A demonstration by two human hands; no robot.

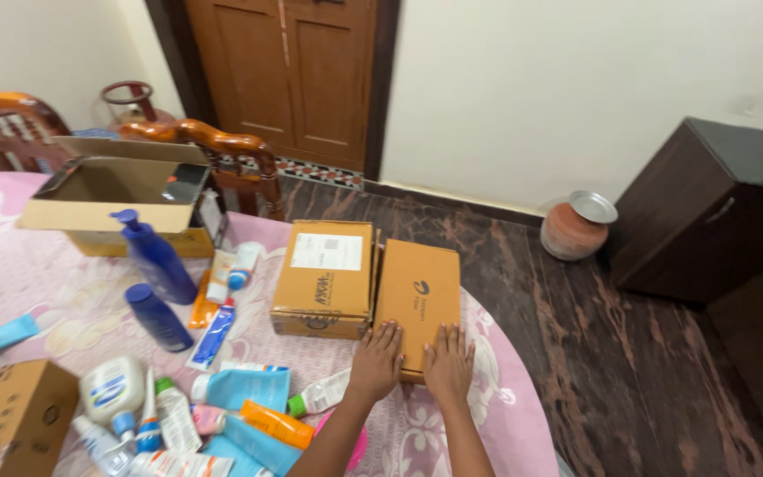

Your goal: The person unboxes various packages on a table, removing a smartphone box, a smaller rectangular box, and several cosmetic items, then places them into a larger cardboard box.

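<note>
A flat brown cardboard box [419,291] lies on the pink floral table [37,283], pushed against a taller brown box [324,276] with a white label on top. My left hand [375,362] rests flat at the near edge where the two boxes meet, fingers spread. My right hand [449,364] lies palm down on the near end of the flat box. Neither hand grips anything.
An open cardboard box [117,199] stands at the back left. Two blue bottles [156,261] and several tubes and small bottles [240,389] are scattered over the table. Another brown box [15,420] sits near left. Wooden chairs, a clay pot [576,230] and a dark cabinet [708,208] stand around.
</note>
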